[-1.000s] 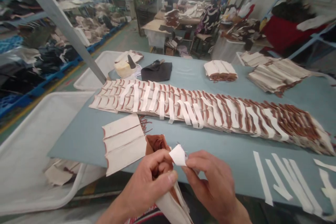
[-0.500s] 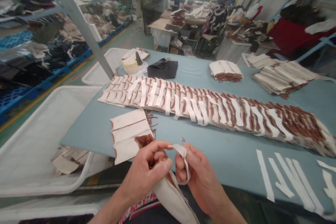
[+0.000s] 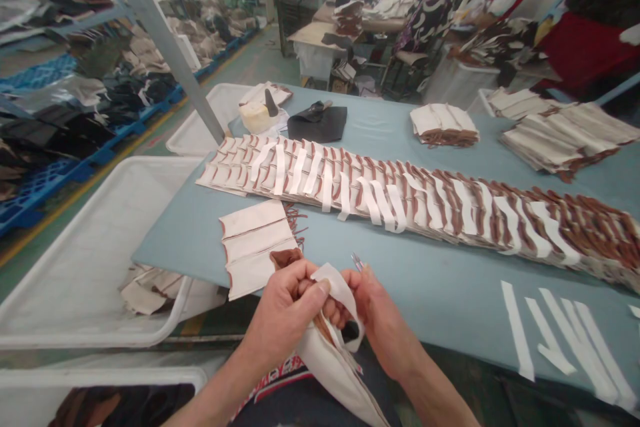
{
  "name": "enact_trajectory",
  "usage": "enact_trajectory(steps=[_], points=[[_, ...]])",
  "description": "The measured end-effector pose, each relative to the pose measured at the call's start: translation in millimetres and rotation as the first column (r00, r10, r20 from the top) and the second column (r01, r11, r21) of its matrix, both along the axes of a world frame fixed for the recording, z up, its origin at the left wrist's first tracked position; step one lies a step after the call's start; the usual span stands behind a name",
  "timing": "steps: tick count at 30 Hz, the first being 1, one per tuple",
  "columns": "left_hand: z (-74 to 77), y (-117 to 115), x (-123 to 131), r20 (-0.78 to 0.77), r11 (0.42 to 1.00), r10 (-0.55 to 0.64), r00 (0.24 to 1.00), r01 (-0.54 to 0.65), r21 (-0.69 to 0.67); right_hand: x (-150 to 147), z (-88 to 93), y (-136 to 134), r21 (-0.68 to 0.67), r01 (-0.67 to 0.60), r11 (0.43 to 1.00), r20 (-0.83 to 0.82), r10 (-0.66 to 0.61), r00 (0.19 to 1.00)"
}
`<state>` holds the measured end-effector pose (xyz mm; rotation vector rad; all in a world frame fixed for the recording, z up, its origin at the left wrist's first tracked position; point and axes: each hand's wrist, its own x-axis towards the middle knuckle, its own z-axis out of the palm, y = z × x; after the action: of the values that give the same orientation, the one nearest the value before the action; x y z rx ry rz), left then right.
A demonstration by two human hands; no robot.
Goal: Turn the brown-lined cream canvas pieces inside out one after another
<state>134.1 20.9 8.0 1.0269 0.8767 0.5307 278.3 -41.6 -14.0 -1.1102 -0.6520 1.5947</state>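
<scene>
My left hand [image 3: 295,307] is closed, pinching one end of a white fabric strip [image 3: 337,283] between thumb and fingers. Under that hand hangs a cream fabric piece with brown lining [image 3: 337,373], running down over my lap. The strip curves in a loop toward my right hand [image 3: 377,313], which is closed around a small metal tool [image 3: 357,261]. Only the tool's two narrow points stick out, so its kind is hidden. Whether the right fingers also touch the strip, I cannot tell. Just left of my hands lies a flat cream panel with brown edging [image 3: 257,237].
A long overlapping row of cream and brown pieces [image 3: 340,180] crosses the blue-green table [image 3: 425,280], with white strips on top. Loose white strips [image 3: 517,330] lie at right. Stacked panels [image 3: 443,127] and a black cloth [image 3: 320,123] sit behind. White bins [image 3: 100,213] stand left.
The strip's end has come into my left thumb's pinch, and its loop is wider. My right hand has moved slightly away to the right. The camera view has shifted a little.
</scene>
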Motion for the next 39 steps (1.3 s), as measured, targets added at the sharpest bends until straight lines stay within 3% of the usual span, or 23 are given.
enact_trajectory(steps=[3,5,7,9,11,13,18,22,24,26,29,35,39], points=[[-0.4,3,-1,-0.125,0.996,0.019,0.992,-0.008,0.090,9,5.5,6,0.128,0.056,0.990,0.338,-0.097,0.936],[0.5,5,-2,-0.163,0.991,0.002,0.987,0.019,0.129,7,9.2,9,0.177,0.063,0.982,0.445,-0.137,0.885],[0.8,5,-2,-0.173,0.984,0.021,0.985,0.010,0.176,-2,8.7,11,0.189,0.119,0.975,0.435,-0.191,0.880],[-1.8,4,-3,-0.171,0.961,0.116,0.978,-0.067,0.269,-14,2.6,11,0.158,0.210,0.965,0.385,-0.256,0.887],[-8.5,1,-5,-0.146,0.930,0.211,0.967,-0.152,0.334,-24,-7.9,10,0.100,0.278,0.955,0.344,-0.296,0.891],[-18.7,-3,-10,-0.136,0.926,0.228,0.964,-0.171,0.336,-31,-20.4,6,0.032,0.299,0.954,0.301,-0.294,0.907],[-34.4,-6,-33,-0.201,0.941,0.130,0.971,-0.057,0.334,-39,-46.7,-1,-0.109,0.286,0.952,0.155,-0.268,0.951],[-24.0,-4,-48,-0.358,0.934,-0.043,0.933,0.164,0.317,-42,-52.6,-3,-0.140,0.253,0.957,0.116,-0.238,0.964],[-18.4,-3,-51,-0.449,0.933,-0.063,0.891,0.212,0.291,-42,-51.5,-2,-0.124,0.232,0.965,0.137,-0.215,0.967],[-16.2,-2,-51,-0.468,0.938,-0.061,0.882,0.211,0.275,-39,-47.5,-1,-0.076,0.204,0.976,0.190,-0.187,0.964],[-17.6,0,-48,-0.372,0.962,-0.040,0.928,0.136,0.236,-25,-33.4,0,0.013,0.170,0.985,0.308,-0.165,0.937],[-13.5,8,-35,-0.213,0.950,0.052,0.976,0.017,0.311,11,24.9,-7,0.053,0.072,0.996,0.459,-0.089,0.884],[-4.0,11,-27,-0.119,0.935,0.056,0.991,-0.010,0.355,8,53.5,-9,0.167,0.042,0.985,0.584,-0.133,0.801]])
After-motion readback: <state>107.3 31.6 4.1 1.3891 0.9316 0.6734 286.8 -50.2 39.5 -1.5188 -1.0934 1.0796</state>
